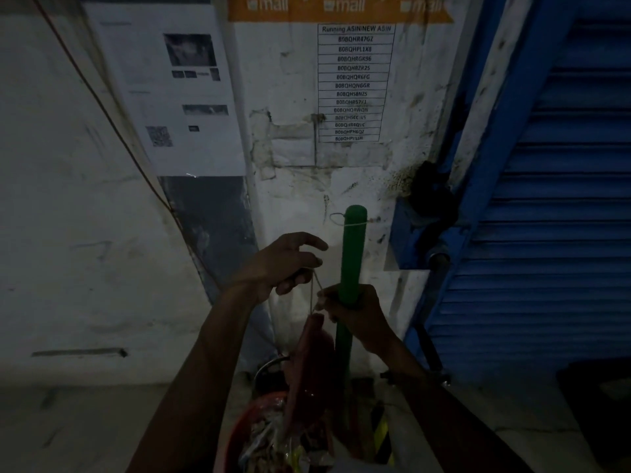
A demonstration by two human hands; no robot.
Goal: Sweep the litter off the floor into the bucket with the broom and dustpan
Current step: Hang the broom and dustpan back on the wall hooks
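The broom's green handle [353,254] stands upright against the white wall, a thin string loop tied near its top. My right hand [355,315] grips the handle at mid-height. My left hand [283,264] pinches a thin string [312,295] from which the red dustpan [307,367] hangs by its handle, just left of the broom. Below them the red bucket [239,428] holds wrappers and other litter [273,442]. The broom's head is hidden behind the dustpan and my arm.
A blue roller shutter [560,199] and its blue frame fill the right side. Printed sheets [177,90] and a code list [355,83] are stuck on the wall ahead. An orange cable [112,121] runs diagonally down the left wall. The scene is dim.
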